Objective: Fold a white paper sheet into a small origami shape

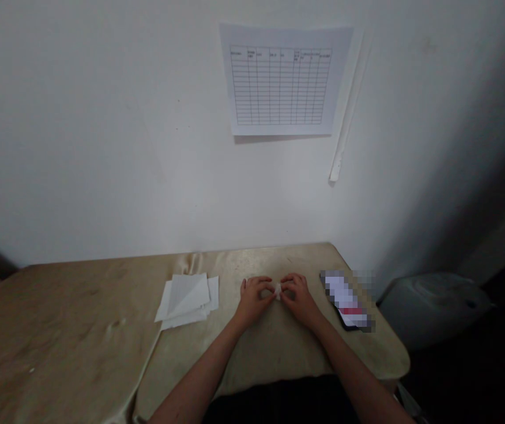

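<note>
Both my hands rest on a tan cloth-covered table [80,330], fingertips meeting. My left hand [255,300] and my right hand [299,299] each pinch one side of a small white folded piece of paper [278,290] held between them just above the table top. The fingers of both hands are curled in around it. To the left of my left hand lies a loose stack of white paper sheets [189,299], flat on the cloth and apart from my hands.
A phone [346,300] lies on the table right of my right hand. A printed grid sheet [281,79] hangs on the white wall behind. A white rounded bin [433,303] stands beyond the table's right edge.
</note>
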The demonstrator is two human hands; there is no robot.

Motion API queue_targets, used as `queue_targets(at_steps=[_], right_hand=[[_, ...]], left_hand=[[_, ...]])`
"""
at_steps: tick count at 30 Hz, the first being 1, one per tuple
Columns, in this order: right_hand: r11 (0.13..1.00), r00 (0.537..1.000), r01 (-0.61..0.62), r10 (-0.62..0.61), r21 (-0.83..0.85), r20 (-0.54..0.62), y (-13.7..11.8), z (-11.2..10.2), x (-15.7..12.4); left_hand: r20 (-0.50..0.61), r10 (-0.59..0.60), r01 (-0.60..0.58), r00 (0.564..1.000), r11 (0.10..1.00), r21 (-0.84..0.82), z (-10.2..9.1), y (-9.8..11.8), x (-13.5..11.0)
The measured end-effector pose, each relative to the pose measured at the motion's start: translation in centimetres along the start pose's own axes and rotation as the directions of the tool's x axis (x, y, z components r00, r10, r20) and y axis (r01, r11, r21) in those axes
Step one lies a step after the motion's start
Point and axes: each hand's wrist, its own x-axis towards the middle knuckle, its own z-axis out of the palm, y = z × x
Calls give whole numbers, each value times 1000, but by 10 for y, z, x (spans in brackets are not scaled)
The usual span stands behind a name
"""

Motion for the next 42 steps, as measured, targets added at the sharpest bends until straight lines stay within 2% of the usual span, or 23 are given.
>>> queue_targets(at_steps=[6,11,15,20,24,32,42], right_hand=[[1000,997,8,-7,-6,74,-11,-5,-2],[998,991,61,-60,-3,118,-13,-6,-3],[996,993,83,-80,-21,86,-8,-2,-3],[997,1000,15,-16,-81,-3,-4,1,-2],[994,1000,16,-15,-106,6,-4,0,-2],[996,1000,-2,0,-89,-21,-5,-1,-1],[1000,994,16,-18,18,106,-13,-4,-2]], left_hand=[[-5,8,-8,1000,1000,22,4,-8,3],[-1,-12,12,1000,997,72,7,-12,2],[-25,-1,3,1000,997,82,10,-13,2],[-87,16,-10,996,998,58,12,-16,3],[-124,20,-15,992,999,37,11,-16,4],[-77,-11,17,997,998,68,7,-6,0],[-45,-2,3,999,1000,18,4,-9,2]])
